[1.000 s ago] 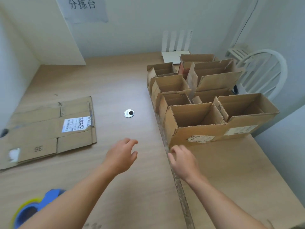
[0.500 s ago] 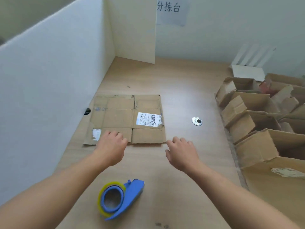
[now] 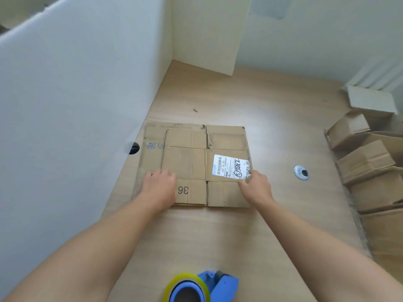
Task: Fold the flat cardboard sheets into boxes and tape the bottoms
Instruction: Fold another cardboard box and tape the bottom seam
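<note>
1. On the table [image 3: 218, 236], against the white partition [image 3: 76, 105] at the left, a flat cardboard sheet [image 3: 189, 162] is lying unfolded, with both hands reaching onto its near half.
2. The left hand [image 3: 160, 186] is resting palm down on the sheet's near left part, beside the printed "36". Its fingers are bending downward, but the knuckles are hiding the fingertips, so I cannot tell whether it is gripping anything.
3. The right hand [image 3: 256, 187] is sitting at the sheet's right edge, touching the corner of a white label [image 3: 231, 166]. Its fingers are curling and seem to be pinching that edge.
4. More cardboard is showing past the sheet's left side, partly under the left hand; whether it is a second sheet is hard to make out.
5. A tape dispenser [image 3: 200, 286] with a yellowish roll is lying near the person between the forearms, and the bottom border is cutting it off.
6. Folded boxes [image 3: 366, 162] are crowding the right side, running out of view, well apart from the sheet.
7. A metal ring [image 3: 301, 172] is sitting in the tabletop between the sheet and the boxes.
</note>
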The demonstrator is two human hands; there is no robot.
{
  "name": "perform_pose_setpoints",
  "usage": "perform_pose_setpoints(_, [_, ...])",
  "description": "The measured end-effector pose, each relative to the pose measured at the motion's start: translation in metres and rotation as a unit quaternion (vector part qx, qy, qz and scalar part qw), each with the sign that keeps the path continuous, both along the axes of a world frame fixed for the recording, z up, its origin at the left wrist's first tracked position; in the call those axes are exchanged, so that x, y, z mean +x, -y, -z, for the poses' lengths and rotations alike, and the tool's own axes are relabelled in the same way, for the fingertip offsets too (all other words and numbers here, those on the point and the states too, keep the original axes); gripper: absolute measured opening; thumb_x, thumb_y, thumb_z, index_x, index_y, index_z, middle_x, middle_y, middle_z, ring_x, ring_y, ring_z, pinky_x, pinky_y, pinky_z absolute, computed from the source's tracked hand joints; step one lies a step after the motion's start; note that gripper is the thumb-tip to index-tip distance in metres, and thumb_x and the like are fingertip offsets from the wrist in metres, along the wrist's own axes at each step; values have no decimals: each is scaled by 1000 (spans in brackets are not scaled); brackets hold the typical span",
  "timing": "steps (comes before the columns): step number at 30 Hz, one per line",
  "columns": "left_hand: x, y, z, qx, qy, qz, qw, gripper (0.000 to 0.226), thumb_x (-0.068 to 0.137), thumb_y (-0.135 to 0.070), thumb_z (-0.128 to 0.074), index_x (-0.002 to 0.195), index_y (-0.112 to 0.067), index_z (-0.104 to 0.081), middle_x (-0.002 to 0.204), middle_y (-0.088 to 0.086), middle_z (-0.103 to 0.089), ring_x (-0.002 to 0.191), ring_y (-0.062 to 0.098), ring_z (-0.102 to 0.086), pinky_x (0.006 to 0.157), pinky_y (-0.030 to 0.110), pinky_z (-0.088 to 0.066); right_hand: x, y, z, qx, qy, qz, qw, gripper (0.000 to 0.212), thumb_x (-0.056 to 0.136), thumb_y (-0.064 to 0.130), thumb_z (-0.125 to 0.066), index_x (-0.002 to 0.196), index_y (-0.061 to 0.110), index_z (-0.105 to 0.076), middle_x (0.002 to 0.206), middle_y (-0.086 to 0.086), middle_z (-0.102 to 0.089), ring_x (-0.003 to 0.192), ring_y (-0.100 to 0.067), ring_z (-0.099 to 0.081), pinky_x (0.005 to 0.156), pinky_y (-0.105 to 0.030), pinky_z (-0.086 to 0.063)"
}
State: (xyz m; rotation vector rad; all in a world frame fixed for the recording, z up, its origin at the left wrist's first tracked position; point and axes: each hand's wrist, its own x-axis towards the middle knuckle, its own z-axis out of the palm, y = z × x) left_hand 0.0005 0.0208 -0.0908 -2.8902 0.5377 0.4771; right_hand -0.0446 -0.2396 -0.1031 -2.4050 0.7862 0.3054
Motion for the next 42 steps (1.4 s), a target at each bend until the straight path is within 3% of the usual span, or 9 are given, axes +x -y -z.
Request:
perform_pose_setpoints(6, [16, 13, 11, -149, -61, -194, 968, 37, 94, -29, -48, 128, -16, -43, 142, 12, -36, 127, 34, -36, 100, 45, -39, 8, 3, 16, 91, 17, 94, 991, 57, 89, 36, -62, 140, 18, -44, 134, -9, -50, 117, -29, -53, 99, -40, -46])
perform_pose_setpoints(10, [6, 21, 15, -184, -74, -252, 947, 53, 93, -35, -54, 140, -16, -36, 139, 17, -39, 129, 38, -31, 104, 45, -34, 1, 13, 14, 180, 14, 166, 969, 69, 91, 38, -64, 150, 16, -35, 147, -8, -43, 127, -26, -49, 99, -34, -40])
perform_pose_setpoints(19, [-28, 62, -23, -419, -32, -302, 855, 79, 86, -29, -71, 153, -14, -31, 132, 16, -49, 119, 28, -48, 100, 38, -37, -68, 60, -13, 289, 145, 215, 921, 18, 93, 14, -56, 110, 19, -58, 108, -1, -67, 86, -12, -61, 71, -29, -45])
perform_pose_setpoints(23, [-61, 94, -48, -476, -11, -258, 841, 57, 87, -21, -66, 141, -21, -50, 116, 5, -56, 97, 19, -56, 90, 35, -46, -116, 90, -36, 366, 216, 213, 880, 24, 93, 4, -55, 108, 22, -57, 104, -5, -74, 90, -17, -69, 79, -33, -50])
perform_pose_setpoints(26, [-92, 106, -62, -558, -35, -251, 790, 49, 88, -15, -60, 134, -30, -54, 112, -5, -67, 96, 17, -65, 87, 41, -54, -161, 116, -54, 419, 262, 221, 841, 37, 95, -3, -52, 116, 28, -56, 104, -5, -74, 94, -17, -70, 83, -33, -54])
perform_pose_setpoints(30, [-152, 113, -75, -650, -67, -230, 721, 39, 92, 3, -55, 116, -28, -62, 103, -6, -71, 93, 13, -65, 82, 29, -54, -229, 146, -72, 393, 282, 205, 851, 31, 95, -3, -55, 114, 21, -61, 101, -1, -73, 95, -22, -67, 77, -37, -52])
perform_pose_setpoints(34, [-217, 119, -74, -648, -125, -219, 719, 35, 91, 4, -61, 111, -25, -63, 97, -17, -73, 89, 0, -66, 82, 20, -51, -283, 145, -78, 358, 305, 146, 870, 42, 94, -7, -52, 119, 25, -62, 111, 11, -71, 108, -13, -64, 87, -32, -52])
perform_pose_setpoints(37, [-254, 122, -71, -648, -122, -221, 718, 42, 78, -22, -69, 119, -24, -61, 109, -9, -73, 104, 9, -67, 92, 33, -51, -308, 133, -77, 381, 325, 130, 856, 45, 96, -5, -50, 127, 27, -59, 116, 13, -69, 111, -3, -61, 88, -25, -46])
perform_pose_setpoints(42, [-284, 120, -83, -669, -92, -214, 706, 40, 75, -25, -68, 114, -18, -64, 107, -3, -73, 102, 15, -66, 89, 32, -51, -330, 135, -78, 404, 381, 157, 817, 35, 101, 10, -49, 118, 35, -67, 124, 8, -68, 123, -13, -57, 105, -40, -41])
